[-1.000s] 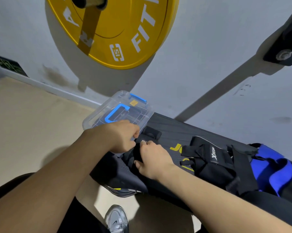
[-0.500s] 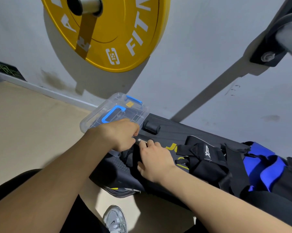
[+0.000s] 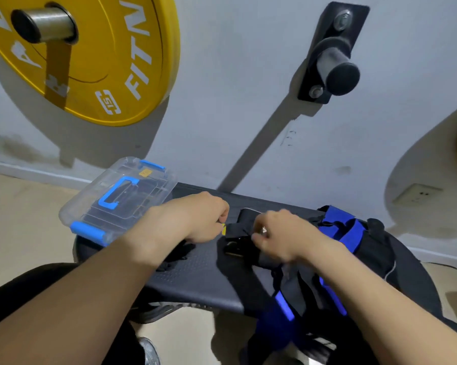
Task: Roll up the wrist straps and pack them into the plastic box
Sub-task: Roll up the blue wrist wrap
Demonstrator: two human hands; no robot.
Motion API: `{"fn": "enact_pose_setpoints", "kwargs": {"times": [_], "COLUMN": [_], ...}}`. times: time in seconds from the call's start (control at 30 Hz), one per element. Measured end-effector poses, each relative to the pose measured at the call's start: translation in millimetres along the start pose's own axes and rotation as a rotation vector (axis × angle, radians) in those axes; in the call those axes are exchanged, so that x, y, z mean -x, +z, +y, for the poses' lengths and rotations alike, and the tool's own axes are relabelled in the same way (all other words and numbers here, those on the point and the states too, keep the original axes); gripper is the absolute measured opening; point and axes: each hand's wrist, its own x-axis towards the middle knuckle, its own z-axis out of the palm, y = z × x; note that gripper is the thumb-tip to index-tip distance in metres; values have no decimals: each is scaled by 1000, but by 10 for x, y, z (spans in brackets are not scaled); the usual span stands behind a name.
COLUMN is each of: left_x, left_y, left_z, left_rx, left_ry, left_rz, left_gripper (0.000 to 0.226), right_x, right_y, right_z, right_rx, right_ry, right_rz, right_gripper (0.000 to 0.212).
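A black wrist strap (image 3: 237, 229) is lying on the dark table (image 3: 195, 280) between the two hands. The left hand (image 3: 199, 219) is pinching its end near a yellow tag with curled fingers, and the right hand (image 3: 277, 237) is gripping its other side. The plastic box (image 3: 77, 209), lid on, is sitting at the table's left end beside the left wrist, while a heap of black and blue straps (image 3: 338, 227) is lying under the right forearm.

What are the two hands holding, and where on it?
One black wrist strap: the left hand pinches its left end, by a yellow mark, and the right hand grips its other end.
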Motion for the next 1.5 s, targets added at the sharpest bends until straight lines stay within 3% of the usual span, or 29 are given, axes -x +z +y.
{"fn": "enact_pose_setpoints", "kwargs": {"times": [0.1, 0.17, 0.27, 0.33, 0.4, 0.53, 0.67, 0.77, 0.87, 0.93, 1.0, 1.1, 1.17, 1.23, 1.3, 1.37, 1.43, 1.5], "left_x": [-185, -308, -468, -556, -637, -772, -835, -929, -930, -872, -825, -743, -697, -673, -665, -634, -573, -506], "left_y": [7, 45, 170, 262, 337, 442, 489, 480, 351, 278, 246, 242, 228, 209, 175, 151, 146, 151], "left_z": [425, 685, 1023, 1200, 1326, 1438, 1499, 1497, 1473, 1472, 1481, 1503, 1496, 1485, 1458, 1413, 1376, 1366], "left_rx": [18, 31, 13, -23, -59, -105, -127, -16, 417, 785, 909, 845, 811, 835, 901, 986, 1077, 1112], "left_ry": [117, 174, 231, 265, 282, 271, 251, 232, 286, 419, 549, 553, 441, 333, 279, 305, 358, 349], "left_rz": [12, 4, -50, -101, -153, -218, -195, -60, -8, -60, -39, 173, 358, 515, 613, 655, 695, 755], "left_gripper": [14, 14, 15, 16, 17, 16, 24, 52, 103, 120, 128, 115, 94, 66, 42, 40, 49, 60], "right_x": [138, 241, 380, 466, 542, 596, 607, 629, 694, 713, 718, 739, 733, 709, 700, 715, 783, 854], "right_y": [-233, -220, 12, 240, 458, 612, 383, 143, -18, -58, -87, -127, -155, -152, -102, 45, 237, 440], "right_z": [617, 979, 1301, 1389, 1429, 1473, 1472, 1385, 1290, 1216, 1137, 1057, 1057, 1106, 1209, 1385, 1504, 1588], "right_rx": [-251, -293, -177, -70, 85, 231, 48, -106, -183, -285, -508, -938, -1217, -1404, -1171, -599, -246, -179], "right_ry": [253, 411, 475, 418, 385, 317, 301, 320, 245, 134, 45, -61, -95, -70, 128, 357, 551, 722], "right_rz": [299, 395, 162, -140, -318, -243, -16, 399, 761, 909, 959, 861, 705, 603, 596, 445, 109, -139], "right_gripper": [23, 20, 3, 31, 41, 27, 20, 27, 27, 25, 23, 23, 29, 21, 14, 21, 53, 83]}}
